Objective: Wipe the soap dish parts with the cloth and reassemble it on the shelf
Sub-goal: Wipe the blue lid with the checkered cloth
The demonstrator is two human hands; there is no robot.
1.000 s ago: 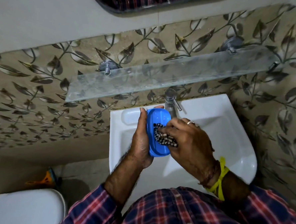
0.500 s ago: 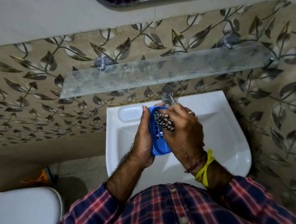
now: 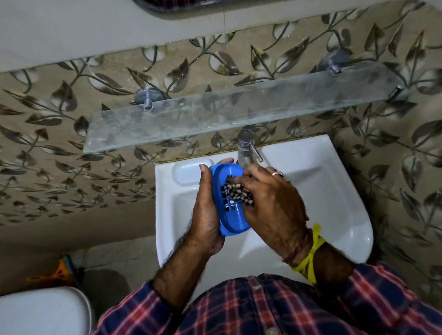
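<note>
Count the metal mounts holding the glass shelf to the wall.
3 show: a round one behind the shelf's left part, a round one behind its right part, and a small clip at its right end. Others may be hidden.

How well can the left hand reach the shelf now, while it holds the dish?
Probably yes. The shelf hangs just above and behind the left hand, with open air between them. But the hand is full: it grips the dish while the right hand presses the cloth into it.
</note>
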